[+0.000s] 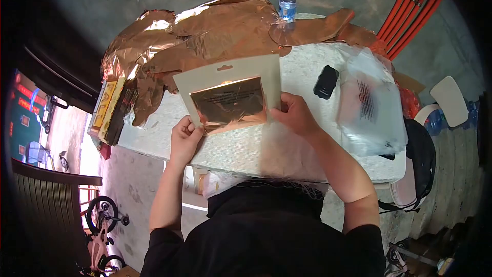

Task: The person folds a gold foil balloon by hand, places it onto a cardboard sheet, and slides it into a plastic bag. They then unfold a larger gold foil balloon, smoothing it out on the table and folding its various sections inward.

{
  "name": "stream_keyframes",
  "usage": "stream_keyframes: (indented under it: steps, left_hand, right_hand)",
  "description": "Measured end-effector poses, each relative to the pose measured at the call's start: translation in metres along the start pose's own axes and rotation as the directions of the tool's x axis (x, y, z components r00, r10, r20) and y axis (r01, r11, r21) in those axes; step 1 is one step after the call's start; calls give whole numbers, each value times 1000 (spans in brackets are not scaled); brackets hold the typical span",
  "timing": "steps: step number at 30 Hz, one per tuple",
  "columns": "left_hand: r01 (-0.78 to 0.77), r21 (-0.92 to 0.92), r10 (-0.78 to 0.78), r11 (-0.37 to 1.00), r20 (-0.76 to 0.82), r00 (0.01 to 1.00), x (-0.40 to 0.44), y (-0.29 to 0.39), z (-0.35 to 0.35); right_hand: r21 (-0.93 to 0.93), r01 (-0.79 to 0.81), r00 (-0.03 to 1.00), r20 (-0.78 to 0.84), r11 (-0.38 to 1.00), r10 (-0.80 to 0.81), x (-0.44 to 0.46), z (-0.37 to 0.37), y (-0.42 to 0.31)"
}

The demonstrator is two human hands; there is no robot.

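Note:
A pale flat package (205, 78) with a hang slot along its far edge is held up over the white-covered table (230, 156). Its middle shows a shiny copper-coloured panel (228, 103) with small dark print that I cannot read. My left hand (184, 141) pinches the near left corner, thumb on the face. At the right edge, my right hand (296, 115) grips the same package with thumb and curled fingers. Behind it spreads a heap of crumpled copper-coloured foil pieces (220, 33).
A water bottle (287, 2) stands at the back by the foil. To the right lie a black object (326, 82) and a stack of clear plastic bags (369, 107). A yellow box (106, 105) sits at the left edge. Orange pipes (412, 13) run beyond the table.

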State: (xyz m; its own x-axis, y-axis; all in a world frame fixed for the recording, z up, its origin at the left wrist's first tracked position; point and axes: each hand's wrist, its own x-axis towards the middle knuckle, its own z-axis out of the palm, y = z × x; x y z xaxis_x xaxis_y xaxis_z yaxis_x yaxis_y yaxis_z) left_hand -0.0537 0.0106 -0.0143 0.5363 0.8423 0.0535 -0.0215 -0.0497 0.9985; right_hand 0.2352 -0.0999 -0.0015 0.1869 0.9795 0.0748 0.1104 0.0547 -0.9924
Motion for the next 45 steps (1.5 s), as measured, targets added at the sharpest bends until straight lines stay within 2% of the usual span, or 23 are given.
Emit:
stream_keyframes:
  steps: [1,8,11,14,17,19,21,22,23,25,27,28,29,31,32,33,35,36,37,39,41,43,45]
  left_hand:
    - [-4,-8,4,1000,-3,1000,0,-2,0]
    - [-46,33,46,998,7,999,-6,1,4]
    - [-123,41,125,992,-64,990,-5,4,12]
    - [-37,221,54,975,-74,996,-4,10,15]
    - [-43,139,50,989,-46,998,-2,3,10]
    - [-36,133,41,990,-31,999,-2,-1,2]
    - [-28,-357,3,934,-70,998,-7,-2,0]
    - [-28,-562,60,827,39,997,-12,1,2]
    - [-35,-562,63,826,32,997,-19,0,7]
    - [10,-656,4,755,21,1000,-34,-4,23]
    - [-80,-571,127,817,42,991,-47,-7,45]
    - [20,-635,-35,773,-12,999,-53,-7,50]
    - [8,-639,-37,769,-32,999,-56,-6,53]
    - [-76,-795,-99,602,-169,981,-59,11,53]
    - [-104,-790,-124,604,-222,967,-60,18,43]
    - [-98,-774,27,625,-105,994,-64,1,10]
    - [-176,-749,-72,639,-286,956,-78,8,-28]
    - [-207,-686,-215,697,-476,853,-85,5,-49]
    - [-203,-632,-252,748,-554,793,-97,2,-72]
    - [-273,-672,-159,689,-507,847,-140,-86,-169]
    - [-280,-645,-206,711,-572,794,-181,-120,-199]
    - [-119,-546,-406,830,-736,541,-225,-165,-214]
    - [-126,-652,-549,748,-714,435,-241,-182,-189]
  right_hand:
    - [-75,-45,999,7,996,46,-1,-1,-3]
    - [-65,5,999,54,998,-2,4,-3,19]
    - [-114,89,995,-39,989,-94,3,0,16]
    - [-263,-9,998,-57,965,-7,1,4,15]
    - [-151,-47,999,-3,987,47,1,4,7]
    - [81,-144,988,59,986,139,-1,5,4]
    - [86,-214,974,95,973,206,0,-2,-2]
    - [90,-291,952,124,952,279,1,-3,-4]
    - [87,-289,952,131,953,276,0,-1,-4]
    - [251,-294,953,145,922,265,-5,6,0]
    - [263,-298,947,200,918,250,-11,14,-2]
    - [277,-304,939,248,911,238,-14,18,-6]
    - [267,-311,933,266,912,241,-19,22,-13]
    - [120,-292,907,349,949,235,-26,28,-29]
    - [113,-306,896,369,946,246,-25,29,-24]
    - [79,-278,906,354,957,233,-22,26,-15]
    - [42,-267,902,362,963,235,-18,21,-7]
    - [119,-317,910,318,941,266,-16,18,-10]
    - [199,-362,913,272,911,304,-15,17,-10]
    - [233,-366,914,274,901,300,-13,14,-4]
    - [270,-360,920,261,893,293,-12,14,-2]
    - [272,-312,939,233,910,252,-11,18,-2]
    - [286,-298,941,247,911,230,-8,16,0]
